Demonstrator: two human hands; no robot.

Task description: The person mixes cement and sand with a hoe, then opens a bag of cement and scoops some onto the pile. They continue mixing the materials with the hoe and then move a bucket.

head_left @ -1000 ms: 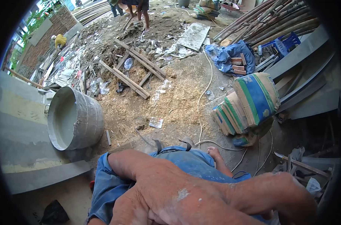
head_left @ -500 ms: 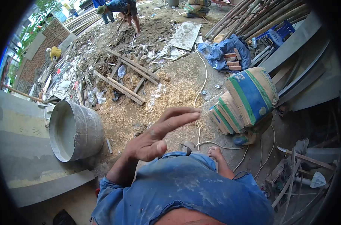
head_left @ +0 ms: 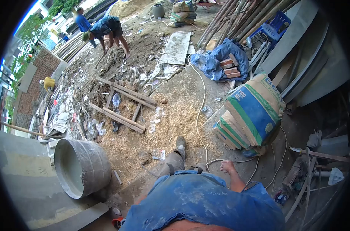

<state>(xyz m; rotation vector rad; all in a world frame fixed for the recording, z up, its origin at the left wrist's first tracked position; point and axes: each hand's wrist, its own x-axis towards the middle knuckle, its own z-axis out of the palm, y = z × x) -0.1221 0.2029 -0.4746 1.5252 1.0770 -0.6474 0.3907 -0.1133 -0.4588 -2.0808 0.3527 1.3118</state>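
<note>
My right hand [head_left: 227,166] hangs at my side, between my blue shirt [head_left: 194,200] and the stacked cement bags [head_left: 253,111]. Its fingers are loosely curled and apart, and nothing shows in it. My left hand is out of view; only a bit of that arm shows beside the shirt. A boot [head_left: 181,142] is on the ground in front of me. To the left stands a large metal tub [head_left: 94,167] with grey material coating its inside.
White cable [head_left: 201,104] runs over the ground near my feet. Nailed wooden planks [head_left: 125,94] lie ahead among rubble. A blue tarp [head_left: 205,61] with bricks [head_left: 232,71] is beyond the bags. Scrap wood [head_left: 307,181] lies right. Three people [head_left: 107,29] are farther off.
My left hand has dropped from in front of my chest out of view. A boot and trouser leg now show forward. The tub and bags appear lower in view.
</note>
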